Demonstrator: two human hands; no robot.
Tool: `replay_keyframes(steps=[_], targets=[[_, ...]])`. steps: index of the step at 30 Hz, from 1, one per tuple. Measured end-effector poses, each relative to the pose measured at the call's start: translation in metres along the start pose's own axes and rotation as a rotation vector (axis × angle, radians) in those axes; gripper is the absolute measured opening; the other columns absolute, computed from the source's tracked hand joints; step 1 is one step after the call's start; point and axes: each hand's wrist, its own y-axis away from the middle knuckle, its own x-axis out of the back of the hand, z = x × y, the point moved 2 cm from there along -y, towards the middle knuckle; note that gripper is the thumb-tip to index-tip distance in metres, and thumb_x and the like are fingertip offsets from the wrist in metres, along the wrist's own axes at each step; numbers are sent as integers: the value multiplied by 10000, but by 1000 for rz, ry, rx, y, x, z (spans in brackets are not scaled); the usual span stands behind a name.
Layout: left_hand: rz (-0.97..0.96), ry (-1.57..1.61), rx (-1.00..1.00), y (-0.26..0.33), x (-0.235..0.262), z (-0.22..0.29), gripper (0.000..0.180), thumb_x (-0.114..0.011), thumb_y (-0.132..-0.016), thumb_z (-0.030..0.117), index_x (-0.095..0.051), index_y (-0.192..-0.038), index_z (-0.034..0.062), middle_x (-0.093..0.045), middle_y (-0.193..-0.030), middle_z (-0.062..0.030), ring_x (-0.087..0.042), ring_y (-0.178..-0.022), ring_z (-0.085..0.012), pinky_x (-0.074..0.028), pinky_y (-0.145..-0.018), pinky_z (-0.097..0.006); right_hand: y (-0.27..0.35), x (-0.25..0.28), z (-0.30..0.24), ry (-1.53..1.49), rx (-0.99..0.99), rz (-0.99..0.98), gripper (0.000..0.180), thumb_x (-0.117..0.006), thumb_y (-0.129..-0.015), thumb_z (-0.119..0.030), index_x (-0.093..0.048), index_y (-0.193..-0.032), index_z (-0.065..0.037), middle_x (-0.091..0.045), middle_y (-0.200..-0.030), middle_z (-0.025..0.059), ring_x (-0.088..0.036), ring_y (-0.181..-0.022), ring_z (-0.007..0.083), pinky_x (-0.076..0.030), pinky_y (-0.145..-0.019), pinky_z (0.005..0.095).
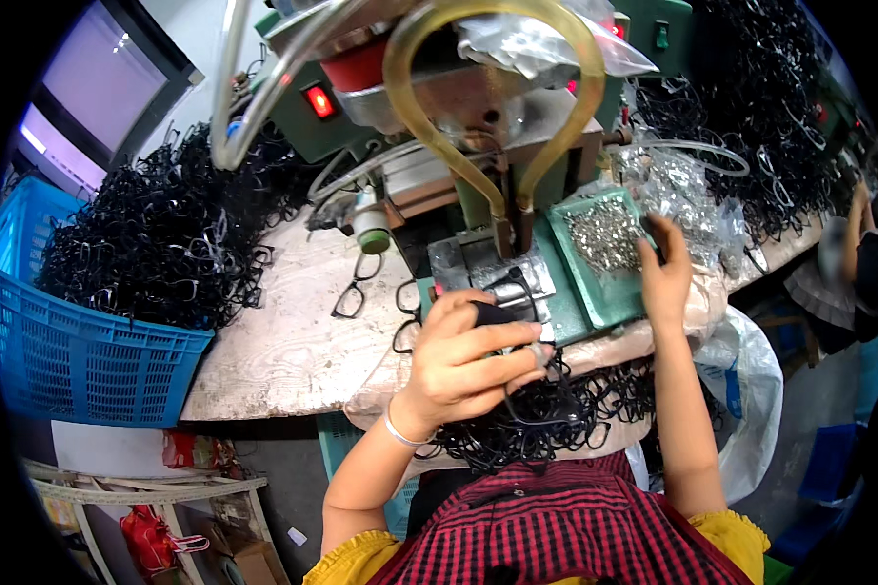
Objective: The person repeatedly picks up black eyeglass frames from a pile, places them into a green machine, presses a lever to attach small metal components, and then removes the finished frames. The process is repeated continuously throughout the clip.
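Note:
My left hand (463,356), with a silver bangle on its wrist, is closed around a black eyeglass frame (517,292) at the metal fixture of a green bench machine (498,127). A dark cover wraps one finger. Part of the frame is hidden by the hand. My right hand (668,278) is at the right rim of a green tray (621,310), its thumb and fingers curved and slightly apart. Small silvery metal pieces (605,237) lie heaped in that tray. Many black eyeglass frames (585,400) are piled on my lap, just below my hands.
On the left, a blue plastic basket (98,341) and a large heap of black frames (166,229) take up the wooden table (283,341). A loose frame (351,292) lies nearer the machine. Yellowish tubing (400,58) loops above the fixture. Clear plastic bags (688,185) sit behind the tray.

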Motion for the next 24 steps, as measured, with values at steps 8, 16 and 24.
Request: replay_keyframes(steps=[8,16,24], targets=[[-16,-58,53,10,-3,1,276,-834,-731,187,-748,-984,118,-735,-1043,-49,-673,-840,-223,-508,-869,-422,23,-18,-26,816,265,-162,254,-757,-781,-166,-694,-985,-29,-657,-914,154,-617,-961,350,-491,-876,432],[135,-342,352,79,38,71,427,-699,-819,302,-630,-1164,60,-668,-1221,-131,-651,-1096,-313,-444,-1040,-478,24,-20,-23,659,348,-16,72,-716,-807,-107,-686,-863,-73,-654,-850,91,-615,-859,318,-478,-811,427],[318,-580,792,111,113,-99,356,-703,-898,253,-675,-1208,81,-531,-1433,-150,-422,-1370,-329,-274,-1160,-463,9,-48,-36,458,524,-16,84,-703,-809,-118,-738,-878,-84,-698,-783,102,-660,-741,302,-510,-677,410]])
